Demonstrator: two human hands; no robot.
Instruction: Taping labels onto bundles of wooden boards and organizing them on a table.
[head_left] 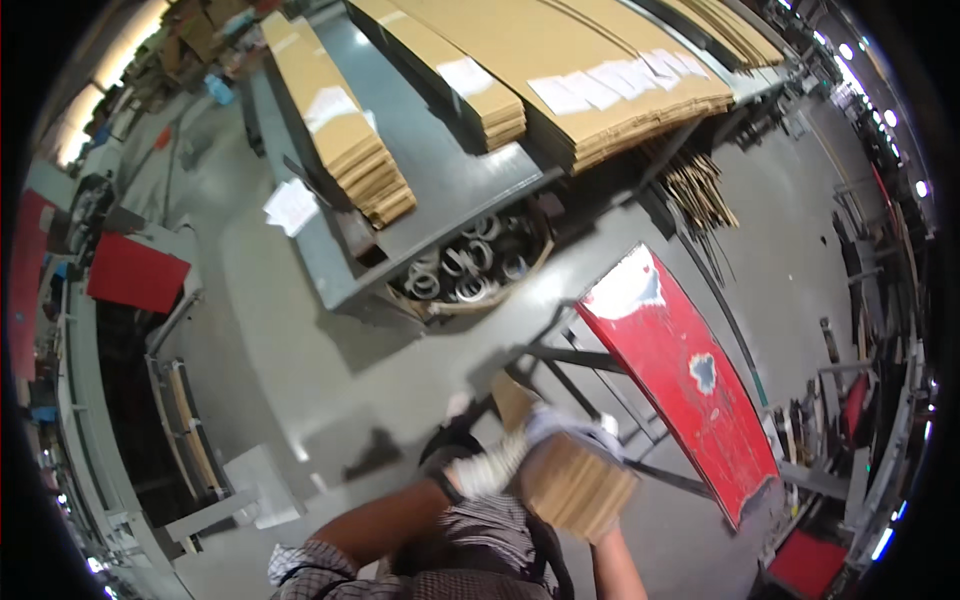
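Both gloved hands clamp a cardboard bundle (575, 485) close to the chest: left hand (485, 470) grips its near-left edge, right hand (570, 428) wraps the far top, steadying it. Red table (690, 380) stands just right; cardboard stacks (560, 70) lie far ahead.

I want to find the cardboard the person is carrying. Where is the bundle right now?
In the head view, the cardboard bundle is low and a bit right of centre, gripped by both gloved hands, just left of the red table.
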